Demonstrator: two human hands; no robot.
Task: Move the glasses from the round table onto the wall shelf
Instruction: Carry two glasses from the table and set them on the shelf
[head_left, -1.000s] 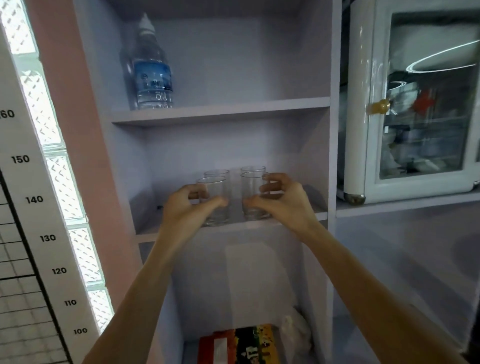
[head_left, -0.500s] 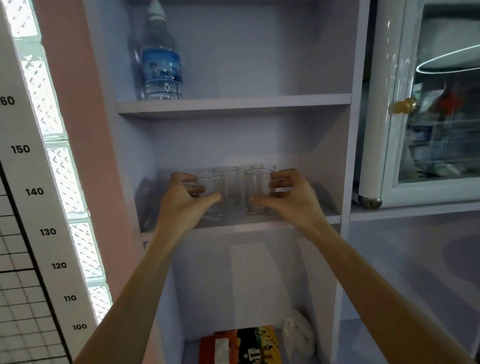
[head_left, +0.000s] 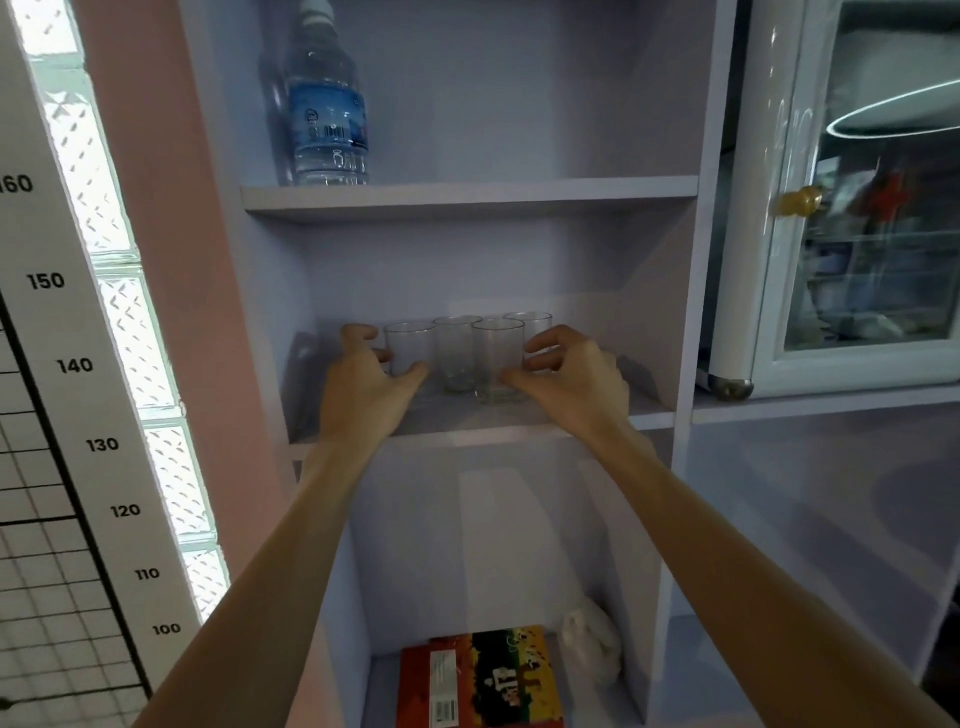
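Note:
Several clear drinking glasses stand on the middle shelf (head_left: 644, 410) of a pale lilac wall unit. My left hand (head_left: 363, 387) grips the front left glass (head_left: 410, 345), fingers behind it and thumb in front. The front right glass (head_left: 497, 358) is gripped by my right hand (head_left: 574, 384) in the same way. Both held glasses rest on the shelf board. Two more glasses stand just behind them, one in the middle (head_left: 458, 345) and one at the right (head_left: 537, 322). The round table is out of view.
A water bottle (head_left: 327, 104) stands on the upper shelf. Below lie a red and yellow box (head_left: 478, 675) and a crumpled white bag (head_left: 592, 644). A white glass-door cabinet (head_left: 857, 234) sits to the right, a height chart (head_left: 62, 364) to the left.
Both hands have carried their glasses further in over the shelf, close against the two back glasses. The grip of each hand is the same.

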